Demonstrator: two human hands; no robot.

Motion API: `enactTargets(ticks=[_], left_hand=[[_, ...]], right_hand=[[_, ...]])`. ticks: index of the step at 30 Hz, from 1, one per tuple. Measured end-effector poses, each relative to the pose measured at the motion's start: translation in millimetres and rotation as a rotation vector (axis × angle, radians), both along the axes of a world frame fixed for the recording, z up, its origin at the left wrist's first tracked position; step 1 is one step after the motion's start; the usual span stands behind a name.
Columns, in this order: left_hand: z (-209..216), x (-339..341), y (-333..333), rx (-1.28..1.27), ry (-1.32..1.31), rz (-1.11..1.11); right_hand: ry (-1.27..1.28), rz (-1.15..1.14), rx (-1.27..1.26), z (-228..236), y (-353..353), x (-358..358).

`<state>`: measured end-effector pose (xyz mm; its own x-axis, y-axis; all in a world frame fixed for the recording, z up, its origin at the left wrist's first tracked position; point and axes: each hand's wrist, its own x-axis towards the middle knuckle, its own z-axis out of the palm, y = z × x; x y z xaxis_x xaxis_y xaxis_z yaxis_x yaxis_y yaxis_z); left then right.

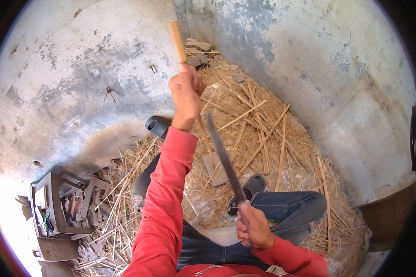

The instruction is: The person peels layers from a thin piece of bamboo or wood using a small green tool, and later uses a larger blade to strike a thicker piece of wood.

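My left hand (187, 94) is raised at arm's length, its fingers closed round a pale bamboo strip (177, 41). One end of the strip rises above the fist; a thin length seems to run on below it. Close to my lap, my right hand (256, 226) grips the handle of a long knife (224, 157). Its dark blade slants up and to the left, the tip pointing toward my left wrist. Blade and bamboo strip are apart in this view. Both forearms wear red sleeves.
Bamboo strips (263, 134) and a thick litter of shavings (212, 92) cover the floor. Rough plaster walls (286, 55) meet in the far corner. Left stands a wooden frame (55, 203) with scraps inside. My legs in dark jeans (282, 207) are bent around the work area; sandals (254, 184) are on my feet.
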<state>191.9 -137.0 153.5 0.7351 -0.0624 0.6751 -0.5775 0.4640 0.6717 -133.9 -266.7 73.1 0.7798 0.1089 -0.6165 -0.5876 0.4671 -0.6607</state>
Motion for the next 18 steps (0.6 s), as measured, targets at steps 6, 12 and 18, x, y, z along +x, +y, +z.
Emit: enactTargets(ticks=[6,12,18], left_hand=[[0,-2,14,-0.105,0.024,-0.021],[4,-8,-3,-0.042,-0.015,-0.036],[-3,-4,-1,-0.057,-0.037,0.0]], right_hand=[[-0.402,-0.331,-0.049,32,-39,19],[-0.889,-0.51,0.058,39,-2,26],[-0.04,-0.032,-0.047,-7,0,2]])
